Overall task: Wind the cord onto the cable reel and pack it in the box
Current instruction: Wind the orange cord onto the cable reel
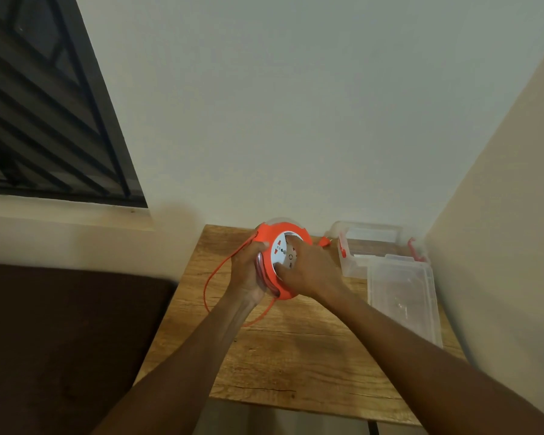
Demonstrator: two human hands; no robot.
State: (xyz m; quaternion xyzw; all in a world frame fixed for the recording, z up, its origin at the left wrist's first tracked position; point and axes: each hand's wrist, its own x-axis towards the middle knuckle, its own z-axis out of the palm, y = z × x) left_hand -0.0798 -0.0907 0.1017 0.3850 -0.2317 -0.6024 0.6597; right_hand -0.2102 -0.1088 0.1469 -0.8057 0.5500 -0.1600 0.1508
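Observation:
An orange cable reel (272, 235) with a white socket face is held above the far part of a wooden table (296, 356). My left hand (247, 271) grips the reel's left rim from behind. My right hand (308, 268) lies over the white face, thumb and fingers curled round its hub. A loose loop of orange cord (212, 277) hangs from the reel past my left wrist and comes back under the reel. The cord's plug end (324, 241) shows just right of the reel. A clear plastic box (368, 246) with red latches stands open at the table's far right.
The box's clear lid (402, 296) lies on the table in front of the box, near the right wall. A dark brown surface (60, 340) fills the lower left beside the table. A barred window (44, 105) is on the upper left.

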